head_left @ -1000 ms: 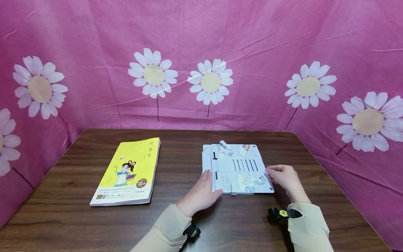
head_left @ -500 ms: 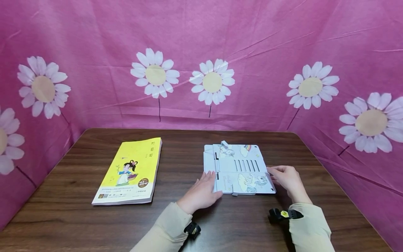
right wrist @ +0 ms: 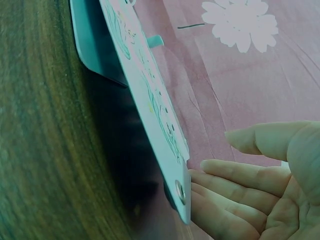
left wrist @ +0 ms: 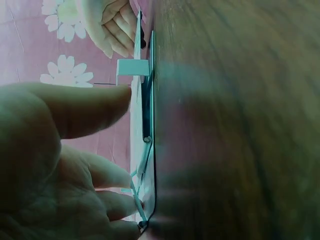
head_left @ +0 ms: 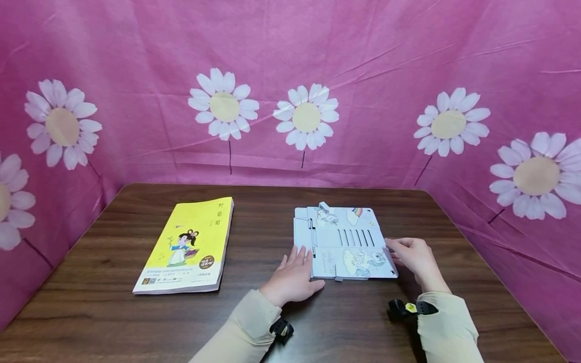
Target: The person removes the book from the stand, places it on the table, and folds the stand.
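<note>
A white book stand (head_left: pixel 349 242) with unicorn and rainbow drawings lies low on the table, right of the middle. Its top panel (right wrist: pixel 150 100) is tilted up a little from the base (right wrist: pixel 92 45) in the right wrist view. My left hand (head_left: pixel 292 280) lies at the stand's near left corner, fingers spread and fingertips on its left end. In the left wrist view, those fingertips (left wrist: pixel 117 202) meet the hinge end. My right hand (head_left: pixel 413 259) is at the stand's right edge, fingertips against the panel. The right thumb (right wrist: pixel 260 140) stands apart from the panel.
A thick yellow book (head_left: pixel 188 244) with a cartoon figure on its cover lies on the left of the brown wooden table (head_left: pixel 258 217). Pink cloth (head_left: pixel 363 45) with white daisies hangs behind and around the table.
The left hand has shifted slightly, its fingers now more spread. The stand's panel looks slightly raised at the hinge slots. The right hand stays at the right edge. The view has shifted a little.
</note>
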Demonstrator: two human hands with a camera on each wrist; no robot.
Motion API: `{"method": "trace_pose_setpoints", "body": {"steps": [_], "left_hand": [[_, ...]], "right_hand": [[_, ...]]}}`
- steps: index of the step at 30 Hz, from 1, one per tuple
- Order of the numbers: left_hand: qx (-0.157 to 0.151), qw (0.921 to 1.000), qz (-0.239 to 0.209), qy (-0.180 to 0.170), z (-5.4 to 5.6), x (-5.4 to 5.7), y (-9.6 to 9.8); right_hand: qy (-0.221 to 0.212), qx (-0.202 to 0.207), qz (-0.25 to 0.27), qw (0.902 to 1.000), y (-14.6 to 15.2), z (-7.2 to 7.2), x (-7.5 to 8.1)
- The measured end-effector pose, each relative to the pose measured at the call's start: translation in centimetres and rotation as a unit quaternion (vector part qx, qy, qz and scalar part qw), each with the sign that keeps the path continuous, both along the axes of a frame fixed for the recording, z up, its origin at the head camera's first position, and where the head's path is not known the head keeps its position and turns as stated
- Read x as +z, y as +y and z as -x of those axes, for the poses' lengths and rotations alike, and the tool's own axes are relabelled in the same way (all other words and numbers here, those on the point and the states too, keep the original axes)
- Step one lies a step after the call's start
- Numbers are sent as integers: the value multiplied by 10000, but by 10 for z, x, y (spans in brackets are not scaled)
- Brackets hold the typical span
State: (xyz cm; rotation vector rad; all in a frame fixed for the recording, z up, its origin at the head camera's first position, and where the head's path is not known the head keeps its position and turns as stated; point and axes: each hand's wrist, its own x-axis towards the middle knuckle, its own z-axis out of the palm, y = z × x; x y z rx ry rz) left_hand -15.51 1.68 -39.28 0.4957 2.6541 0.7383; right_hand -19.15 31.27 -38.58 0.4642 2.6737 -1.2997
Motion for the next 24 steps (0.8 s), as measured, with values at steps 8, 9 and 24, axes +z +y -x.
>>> {"method": "trace_pose_setpoints", "body": {"steps": [8, 9, 24], "left_hand": [[60, 9996, 193, 185, 0, -3, 4], [63, 9997, 177, 183, 1, -3, 4], [74, 9954, -757, 586, 18, 13, -25]], "right_hand": [[-28, 5, -53, 10000, 1, 1, -1], [-28, 14, -60, 10000, 1, 2, -2], [1250, 259, -25, 9918, -13, 5, 7]]}}
